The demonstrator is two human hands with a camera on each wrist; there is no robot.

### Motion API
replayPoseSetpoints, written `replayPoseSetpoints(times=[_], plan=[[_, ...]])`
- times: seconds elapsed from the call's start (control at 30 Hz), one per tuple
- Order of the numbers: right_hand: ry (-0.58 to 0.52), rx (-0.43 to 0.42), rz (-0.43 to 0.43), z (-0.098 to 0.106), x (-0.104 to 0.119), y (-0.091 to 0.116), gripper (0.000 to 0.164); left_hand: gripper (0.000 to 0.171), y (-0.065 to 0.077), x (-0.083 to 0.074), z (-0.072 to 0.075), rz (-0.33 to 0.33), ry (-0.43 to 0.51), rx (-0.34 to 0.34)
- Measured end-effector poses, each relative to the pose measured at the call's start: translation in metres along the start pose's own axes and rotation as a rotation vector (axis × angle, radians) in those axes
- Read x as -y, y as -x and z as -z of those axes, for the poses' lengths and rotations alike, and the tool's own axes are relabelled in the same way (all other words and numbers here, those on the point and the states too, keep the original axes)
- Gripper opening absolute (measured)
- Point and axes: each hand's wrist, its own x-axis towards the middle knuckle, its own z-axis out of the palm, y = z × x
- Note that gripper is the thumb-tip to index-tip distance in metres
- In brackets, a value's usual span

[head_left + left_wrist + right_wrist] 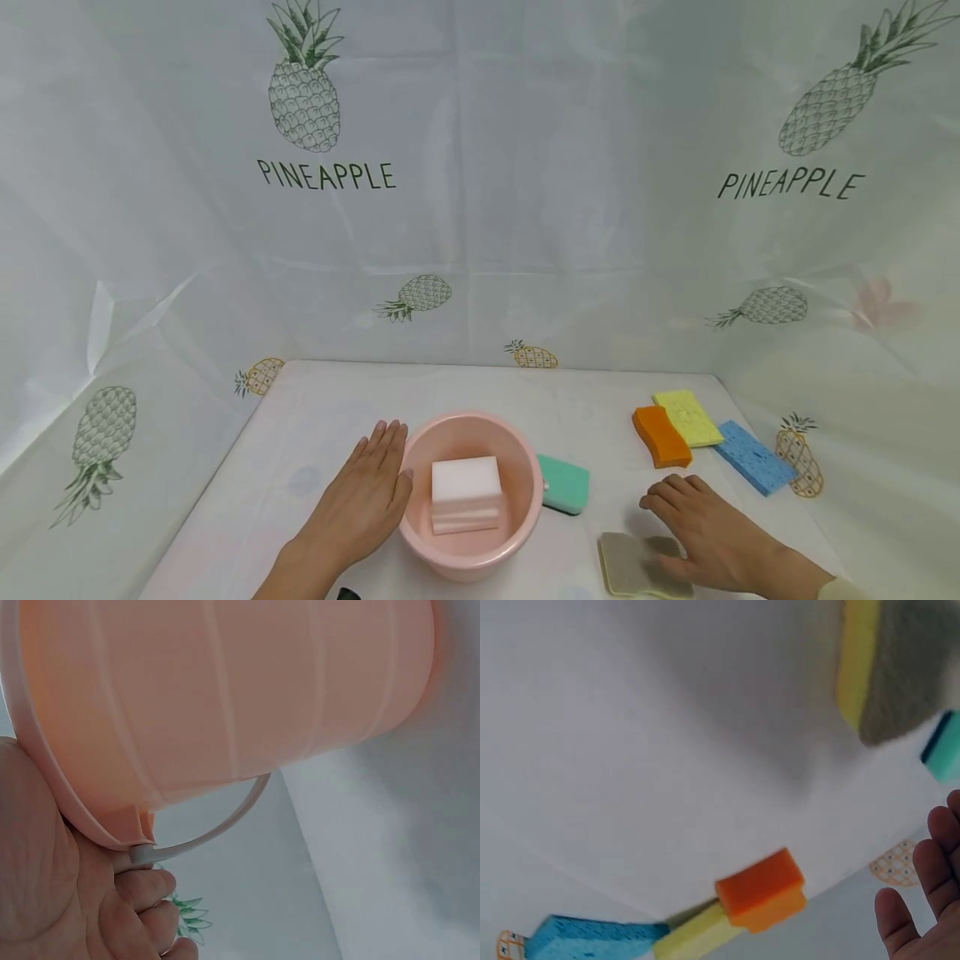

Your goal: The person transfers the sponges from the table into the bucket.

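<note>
A pink bucket (517, 542) stands on the table with a white sponge block (467, 496) inside it. My left hand (365, 492) rests against the bucket's left rim, fingers straight and together. The left wrist view shows the bucket's ribbed side (262, 682) and its grey handle (217, 829) beside the fingers. My right hand (708, 533) hovers over a grey-brown scrub sponge (626, 567) with a yellow underside, and its fingers are relaxed with nothing between them. In the right wrist view that sponge (904, 675) lies near the fingers (936, 874).
A teal sponge (566, 485) lies against the bucket's right side. Toward the back right lie an orange sponge (662, 437), a yellow sponge (688, 418) and a blue sponge (755, 458), close together. Pineapple-printed sheeting (555, 233) hangs behind and beside the table.
</note>
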Motion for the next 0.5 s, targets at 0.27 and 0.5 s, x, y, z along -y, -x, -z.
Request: replayPoseSetpoints(times=[0.27, 0.5], plan=[[-0.032, 0.080, -0.006, -0.020, 0.008, 0.020, 0.071, 0.061, 0.000, 0.001, -0.001, 0.003, 0.013, -0.013], [-0.017, 0.087, -0.014, -0.028, 0.005, 0.026, 0.078, 0.061, 0.001, 0.001, -0.001, -0.002, 0.013, -0.019]])
